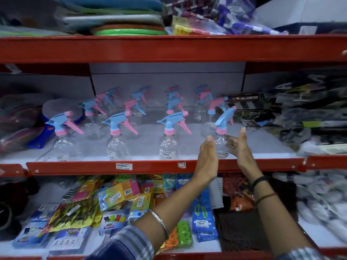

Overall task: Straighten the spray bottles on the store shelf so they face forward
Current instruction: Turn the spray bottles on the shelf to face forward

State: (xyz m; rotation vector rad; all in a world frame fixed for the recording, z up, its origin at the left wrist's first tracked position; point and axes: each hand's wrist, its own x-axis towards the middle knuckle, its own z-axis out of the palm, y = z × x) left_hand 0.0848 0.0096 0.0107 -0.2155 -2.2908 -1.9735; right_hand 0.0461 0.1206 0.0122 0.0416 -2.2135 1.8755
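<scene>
Several clear spray bottles with blue and pink trigger heads stand in rows on the white middle shelf (187, 132). The front right bottle (222, 141) has its blue head tilted up to the right, unlike its neighbour (169, 143) to the left. My left hand (208, 156) is flat and upright just left of that bottle. My right hand (239, 145) is flat just right of it. Both hands flank the bottle with fingers extended; I cannot tell whether they touch it.
A red shelf lip (150, 167) with a price label (124, 166) runs along the front. Packaged goods (300, 113) crowd the shelf's right end, dark items (16, 121) its left. Colourful packets (120, 197) fill the lower shelf. A red beam (169, 48) hangs overhead.
</scene>
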